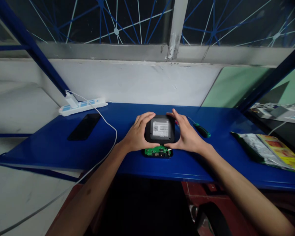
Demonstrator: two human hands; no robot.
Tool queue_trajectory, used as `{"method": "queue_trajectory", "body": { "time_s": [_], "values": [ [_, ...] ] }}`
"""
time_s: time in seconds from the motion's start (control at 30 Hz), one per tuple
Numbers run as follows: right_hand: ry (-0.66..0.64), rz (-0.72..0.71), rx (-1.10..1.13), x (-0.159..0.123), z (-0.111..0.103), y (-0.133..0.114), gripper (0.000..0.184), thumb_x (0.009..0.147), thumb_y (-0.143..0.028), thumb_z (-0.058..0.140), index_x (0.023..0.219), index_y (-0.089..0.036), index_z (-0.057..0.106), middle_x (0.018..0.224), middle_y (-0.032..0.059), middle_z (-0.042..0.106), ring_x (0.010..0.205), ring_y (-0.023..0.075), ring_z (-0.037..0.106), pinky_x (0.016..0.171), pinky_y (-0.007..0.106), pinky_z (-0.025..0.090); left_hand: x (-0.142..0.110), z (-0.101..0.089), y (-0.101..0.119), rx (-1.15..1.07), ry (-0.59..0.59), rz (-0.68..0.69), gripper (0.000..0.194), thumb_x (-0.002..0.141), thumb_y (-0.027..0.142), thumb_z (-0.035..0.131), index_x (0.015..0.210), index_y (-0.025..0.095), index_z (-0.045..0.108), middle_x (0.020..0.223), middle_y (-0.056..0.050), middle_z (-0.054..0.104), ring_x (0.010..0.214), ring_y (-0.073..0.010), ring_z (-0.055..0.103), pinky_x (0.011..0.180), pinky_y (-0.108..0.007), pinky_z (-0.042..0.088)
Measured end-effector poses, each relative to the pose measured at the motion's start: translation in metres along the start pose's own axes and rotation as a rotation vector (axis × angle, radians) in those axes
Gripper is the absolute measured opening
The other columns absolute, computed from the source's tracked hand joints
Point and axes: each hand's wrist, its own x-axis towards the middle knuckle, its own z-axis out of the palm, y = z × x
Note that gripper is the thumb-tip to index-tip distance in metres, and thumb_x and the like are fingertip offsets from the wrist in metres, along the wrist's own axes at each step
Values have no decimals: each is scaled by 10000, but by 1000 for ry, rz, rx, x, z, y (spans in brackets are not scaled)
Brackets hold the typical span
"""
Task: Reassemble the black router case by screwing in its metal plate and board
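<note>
Between my two hands is a black plastic device cover (160, 128) with a white printed label and a square code facing me. My left hand (139, 132) grips its left side, fingers on the top edge and thumb along the bottom. On the right side my right hand (184, 132) holds it the same way. Just below the cover, a green circuit board (157, 151) in a black shell lies on the blue table; its far part is hidden behind the cover. A screwdriver (202, 130) with a green and black handle lies right of my right hand.
A black phone (85, 127) and a white power strip (85, 106) with a plugged charger lie at left. A white cable (110, 126) runs across the blue table (127, 164) toward me. A foil and yellow packet (270, 149) sits at right. Blue frame posts flank the table.
</note>
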Motion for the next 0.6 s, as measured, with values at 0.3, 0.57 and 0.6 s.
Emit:
{"method": "queue_trajectory", "body": {
  "time_s": [0.3, 0.57, 0.6],
  "values": [
    [-16, 17, 16, -1, -2, -2, 1307, 688, -559, 802, 1605, -254, -78, 1544, 179, 416, 1365, 423, 428, 1045, 680, 454, -2, -1, 3, -73, -20, -67, 1157, 642, 486, 881, 1538, 266, 183, 1517, -160, 357, 1393, -418, 360, 1131, -650, 378],
    [-245, 90, 66, -3, -2, -4, 1307, 681, -657, 761, 1610, -188, -31, 1382, 224, 546, 1274, 427, 535, 1028, 671, 464, -6, -5, 8, -213, -242, -174, 1151, 673, 555, 827, 1551, 312, 123, 1377, -166, 416, 1264, -429, 454, 999, -698, 467],
    [-260, 98, 69, -3, -1, -5, 1310, 677, -662, 762, 1610, -179, -20, 1368, 228, 557, 1262, 425, 545, 1024, 665, 470, -8, -6, 8, -207, -265, -185, 1131, 680, 558, 821, 1545, 315, 135, 1357, -160, 427, 1260, -427, 451, 997, -705, 461]
  ]
}}
